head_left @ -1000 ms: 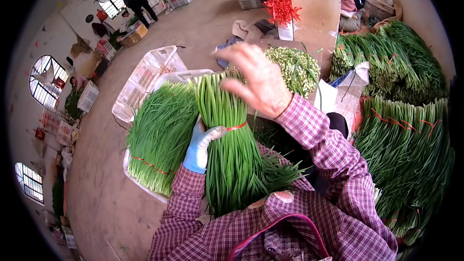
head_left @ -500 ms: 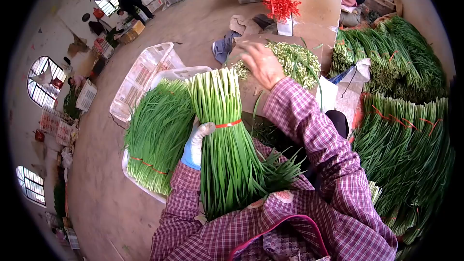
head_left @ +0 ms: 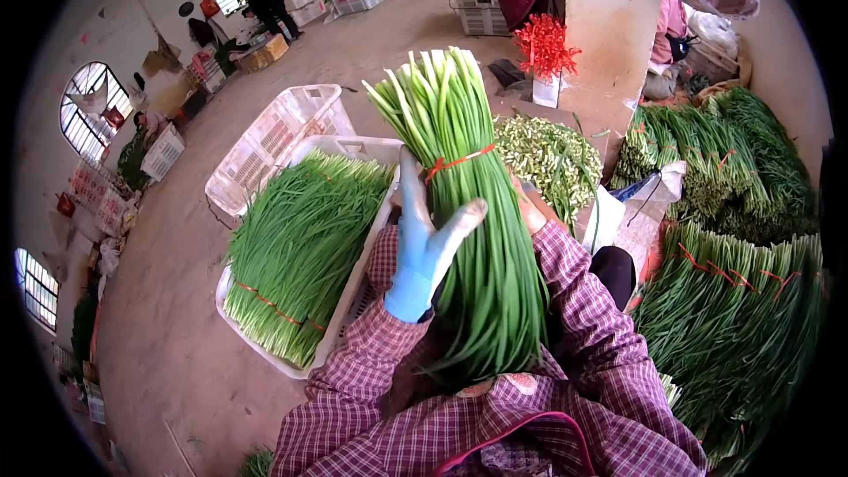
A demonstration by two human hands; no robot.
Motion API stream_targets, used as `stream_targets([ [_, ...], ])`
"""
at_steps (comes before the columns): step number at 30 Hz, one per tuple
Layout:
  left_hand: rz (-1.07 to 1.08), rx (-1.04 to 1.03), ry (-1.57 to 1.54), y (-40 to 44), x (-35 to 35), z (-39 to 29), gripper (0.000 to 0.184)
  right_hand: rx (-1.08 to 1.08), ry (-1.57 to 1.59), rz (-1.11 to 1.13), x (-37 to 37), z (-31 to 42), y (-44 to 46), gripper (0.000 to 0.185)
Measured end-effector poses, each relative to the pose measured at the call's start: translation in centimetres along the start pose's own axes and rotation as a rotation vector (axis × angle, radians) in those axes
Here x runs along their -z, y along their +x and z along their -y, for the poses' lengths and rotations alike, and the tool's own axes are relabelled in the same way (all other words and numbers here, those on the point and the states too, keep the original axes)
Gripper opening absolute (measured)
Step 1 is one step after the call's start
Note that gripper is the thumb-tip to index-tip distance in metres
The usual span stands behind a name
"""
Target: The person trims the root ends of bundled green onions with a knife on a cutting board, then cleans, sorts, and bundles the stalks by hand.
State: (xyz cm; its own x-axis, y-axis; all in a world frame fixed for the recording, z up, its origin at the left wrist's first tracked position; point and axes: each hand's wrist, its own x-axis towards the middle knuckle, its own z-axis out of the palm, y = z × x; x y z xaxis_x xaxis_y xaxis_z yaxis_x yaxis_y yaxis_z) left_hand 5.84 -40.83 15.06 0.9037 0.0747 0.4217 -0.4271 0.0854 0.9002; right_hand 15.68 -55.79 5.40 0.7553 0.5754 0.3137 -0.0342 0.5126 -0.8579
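Observation:
A thick bunch of long green stalks (head_left: 477, 203), tied near its pale cut ends with a red band (head_left: 461, 162), stands upright before my chest. My left hand (head_left: 422, 243), in a blue and white glove, presses its left side with thumb across the front. Bare, my right hand (head_left: 528, 205) grips the right side, its fingers partly hidden behind the stalks. To the left, a white crate (head_left: 352, 147) holds more banded green bunches (head_left: 305, 247).
An empty-looking white crate (head_left: 281, 137) lies behind the filled one. Cut stalk ends (head_left: 548, 159) lie in a heap beyond my right hand, near red ties (head_left: 545, 42) by a pillar (head_left: 609, 26). Stacked greens (head_left: 733, 327) are at right. A person (head_left: 269, 4) bends far back left.
The bunch has risen and moved right, its cut ends now tilting left. My right hand has come down from above the trimmings onto its right side; my left hand has moved up and right.

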Motion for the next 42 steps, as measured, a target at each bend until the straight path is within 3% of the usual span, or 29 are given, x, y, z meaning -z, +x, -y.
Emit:
stream_targets([
  [3,0.216,-0.108,0.27,-2.5,1.4,3.0,0.105,-0.011,0.128,0.047,1.1,0.2,-4.1,0.073],
  [4,0.196,-0.126,0.241,-3.0,2.1,3.5,0.089,-0.028,0.202,0.068,1.2,-0.1,-5.2,0.072],
  [6,0.12,0.063,0.458,-3.3,4.7,2.4,0.064,-0.051,0.364,0.115,1.1,-0.8,-6.7,0.072],
  [8,-0.106,-0.164,0.532,-2.9,5.1,-0.1,0.042,-0.062,0.533,0.181,0.7,-1.4,-7.3,0.071],
  [10,-0.114,-0.268,0.648,-3.0,4.2,-3.0,0.039,-0.072,0.705,0.266,0.0,-1.9,-7.5,0.07],
  [12,0.134,-0.792,0.945,-1.5,1.5,-4.8,0.042,-0.094,0.874,0.36,-0.6,-2.6,-7.5,0.07],
  [15,0.377,-0.873,1.149,1.6,-1.4,-3.2,0.055,-0.131,1.094,0.509,-1.6,-3.2,-7.7,0.069],
  [17,0.354,-0.946,1.33,5.3,0.0,-1.6,0.051,-0.158,1.202,0.6,-2.0,-3.5,-7.6,0.069],
  [19,0.234,-0.75,1.151,9.8,3.3,0.3,0.048,-0.182,1.282,0.67,-2.4,-3.7,-7.7,0.069],
  [21,0.046,-0.296,0.818,13.7,10.4,6.1,0.048,-0.208,1.338,0.731,-2.4,-3.9,-7.8,0.069],
  [22,-0.048,-0.021,1.002,12.9,11.1,4.5,0.043,-0.216,1.351,0.752,-2.4,-3.9,-7.8,0.069],
  [23,-0.157,-0.168,0.71,12.3,12.5,5.8,0.036,-0.225,1.358,0.773,-2.4,-3.8,-7.8,0.069],
  [26,-0.203,-0.21,0.433,8.8,11.4,3.2,0.026,-0.215,1.381,0.783,-2.7,-2.9,-7.4,0.067],
  [29,-0.174,-0.283,0.447,4.7,7.0,0.2,0.016,-0.211,1.369,0.767,-2.4,-2.9,-7.4,0.066],
  [32,-0.093,-0.454,0.669,3.0,3.7,-1.4,0.031,-0.276,1.34,0.748,-3.0,-2.3,-7.3,0.063],
  [34,-0.048,-0.436,0.632,3.1,2.8,-0.5,0.036,-0.271,1.337,0.748,-3.0,-2.6,-7.2,0.063],
  [40,-0.063,-0.542,0.762,4.4,2.7,-0.2,0.012,-0.271,1.323,0.736,-3.1,-2.8,-7.1,0.063],
  [42,-0.099,-0.681,0.798,5.6,3.6,0.2,0.006,-0.277,1.32,0.726,-3.1,-2.8,-7.2,0.063],
])
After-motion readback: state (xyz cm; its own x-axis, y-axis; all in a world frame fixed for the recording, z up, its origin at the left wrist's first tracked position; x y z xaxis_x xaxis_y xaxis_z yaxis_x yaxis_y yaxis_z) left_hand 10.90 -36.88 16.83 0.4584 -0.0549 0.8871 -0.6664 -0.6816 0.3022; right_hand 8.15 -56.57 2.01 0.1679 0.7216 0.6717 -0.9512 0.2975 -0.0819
